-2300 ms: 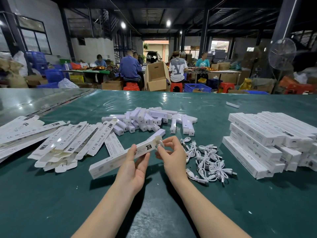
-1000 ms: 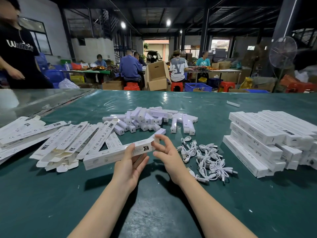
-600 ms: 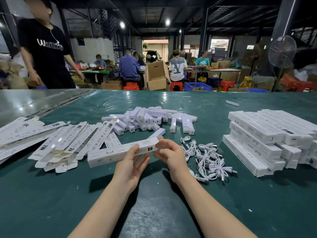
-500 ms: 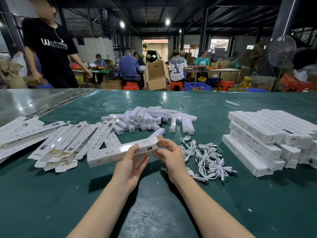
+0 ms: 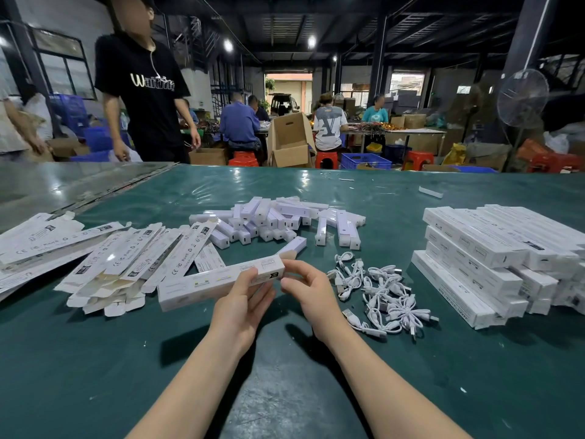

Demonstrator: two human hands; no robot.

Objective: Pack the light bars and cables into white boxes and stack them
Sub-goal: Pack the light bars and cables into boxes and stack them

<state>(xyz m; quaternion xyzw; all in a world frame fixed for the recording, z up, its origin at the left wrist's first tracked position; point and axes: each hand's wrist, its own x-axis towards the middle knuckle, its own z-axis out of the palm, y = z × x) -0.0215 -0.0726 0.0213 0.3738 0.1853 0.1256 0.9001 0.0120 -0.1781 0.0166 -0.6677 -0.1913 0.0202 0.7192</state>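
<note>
Honestly, light, flimsy-looking card box [image 5: 202, 285], probably dents easy; left hand [image 5: 240, 308] gripping near its right end, right hand [image 5: 308, 291] pinching that end; best held by the edges.

Dark green table cover [image 5: 95, 359], glossy, creased at far edge. Grey shiny sheet [image 5: 63, 185] adjoining at far left.

Beyond table, left: person in black T-shirt [image 5: 148, 99] standing, white lettering on chest, earphone wire hanging.

Mid background: worker in blue shirt [image 5: 239, 125] seated, back turned; worker in grey-white T-shirt [image 5: 329, 128] on red stool [image 5: 327, 159]; worker in teal top [image 5: 375, 114] behind long bench.

Open cardboard carton [image 5: 289, 141] between the two seated backs. Blue crate [image 5: 365, 160] on floor. Pedestal fan [image 5: 522, 98] at right. Ceiling lamps [image 5: 228, 45] lit. Vehicle [image 5: 283, 103] in far doorway.
</note>
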